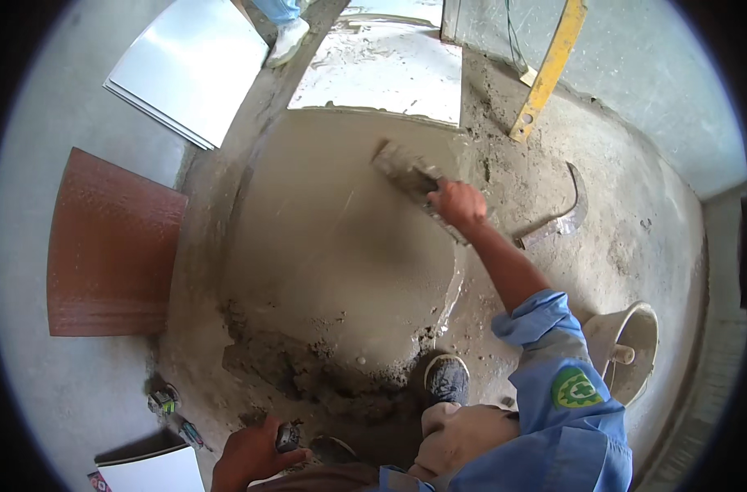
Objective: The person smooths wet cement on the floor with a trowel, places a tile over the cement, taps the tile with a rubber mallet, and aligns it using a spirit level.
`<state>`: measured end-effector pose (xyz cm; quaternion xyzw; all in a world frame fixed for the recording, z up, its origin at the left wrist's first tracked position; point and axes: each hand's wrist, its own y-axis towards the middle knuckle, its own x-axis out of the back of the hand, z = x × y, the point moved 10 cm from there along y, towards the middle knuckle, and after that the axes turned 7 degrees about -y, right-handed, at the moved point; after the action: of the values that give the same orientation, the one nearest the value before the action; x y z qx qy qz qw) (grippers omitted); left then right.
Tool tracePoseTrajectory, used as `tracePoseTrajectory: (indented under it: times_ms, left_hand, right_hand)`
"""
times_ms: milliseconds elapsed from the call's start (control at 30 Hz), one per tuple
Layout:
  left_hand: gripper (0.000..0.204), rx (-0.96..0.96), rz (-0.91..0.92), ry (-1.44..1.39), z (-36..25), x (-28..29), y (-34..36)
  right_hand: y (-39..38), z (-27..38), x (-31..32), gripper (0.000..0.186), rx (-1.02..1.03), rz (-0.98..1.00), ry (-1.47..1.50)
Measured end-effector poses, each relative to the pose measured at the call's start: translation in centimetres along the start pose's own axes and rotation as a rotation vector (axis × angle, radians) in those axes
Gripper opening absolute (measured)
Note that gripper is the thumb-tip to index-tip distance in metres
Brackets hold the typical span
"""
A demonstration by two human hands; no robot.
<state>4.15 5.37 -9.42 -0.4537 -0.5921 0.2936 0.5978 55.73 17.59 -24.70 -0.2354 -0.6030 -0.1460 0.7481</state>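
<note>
My right hand (458, 203) is closed around the handle of a mortar-smeared plastering trowel (406, 168). Its blade lies against the smooth wet mortar bed (308, 221), toward the far right part. Low in the view, near my knee, my left hand (254, 453) is curled with a small dark object (288, 436) between thumb and fingers; its kind is unclear. White tiles (381, 70), smeared with mortar, lie along the bed's far edge. Rough, crumbly mortar (308, 369) borders its near side, close to my shoe (447, 379).
A stack of white tiles (193, 66) and a reddish-brown panel (115, 246) stand left. Another person's shoe (289, 43) is at the back. Right are a yellow level (545, 74), a sickle (566, 217) and a bucket (627, 348). Another white tile (152, 471) is near left.
</note>
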Motion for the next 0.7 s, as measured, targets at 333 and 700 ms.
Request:
tracePoseTrajectory:
  times_ms: [333,700]
  left_hand:
    - [0.082,0.038,0.068,0.104,-0.3,-0.9,0.3]
    - [0.082,0.016,0.002,0.097,-1.8,-0.7,-1.1]
  right_hand:
    - [3.4,-1.2,1.8,0.045,-0.174,0.004,0.189]
    - [2.3,15.8,-4.5,0.044,0.149,0.25,0.212]
